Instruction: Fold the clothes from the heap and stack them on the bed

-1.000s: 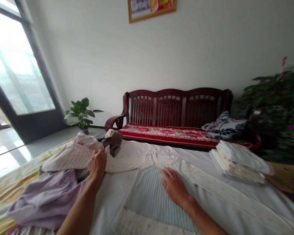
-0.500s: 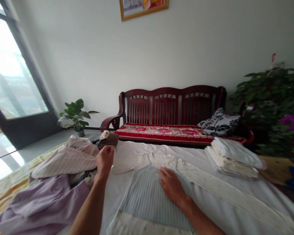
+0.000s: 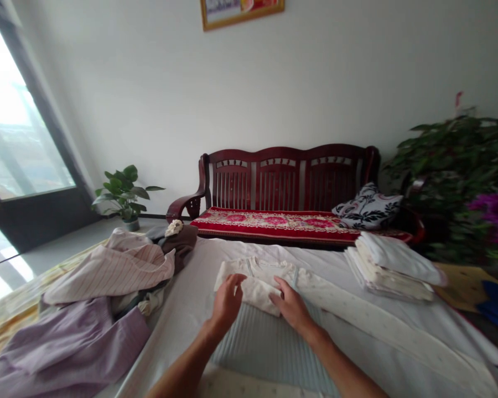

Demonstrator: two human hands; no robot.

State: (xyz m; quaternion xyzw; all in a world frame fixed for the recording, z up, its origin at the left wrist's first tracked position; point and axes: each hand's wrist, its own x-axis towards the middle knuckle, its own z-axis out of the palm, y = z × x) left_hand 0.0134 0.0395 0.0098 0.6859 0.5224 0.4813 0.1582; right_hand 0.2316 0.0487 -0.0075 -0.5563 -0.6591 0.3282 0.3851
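Note:
A cream and pale-blue ribbed garment (image 3: 265, 342) lies spread on the bed. Its left sleeve (image 3: 253, 287) is folded inward over the chest. My left hand (image 3: 227, 301) rests on that folded sleeve, fingers slightly bent. My right hand (image 3: 291, 307) lies flat on the garment's chest, touching the sleeve's end. The right sleeve (image 3: 382, 326) stretches out straight toward the lower right.
A heap of unfolded clothes (image 3: 103, 298) lies at the left of the bed. A stack of folded cream clothes (image 3: 392, 265) sits at the right. Behind stand a dark wooden bench (image 3: 290, 182) with a red cushion, a patterned pillow (image 3: 367, 207) and potted plants.
My left hand carried the left sleeve from the clothes heap inward and laid it over the garment's chest. My right hand stayed on the garment. The view shifted slightly.

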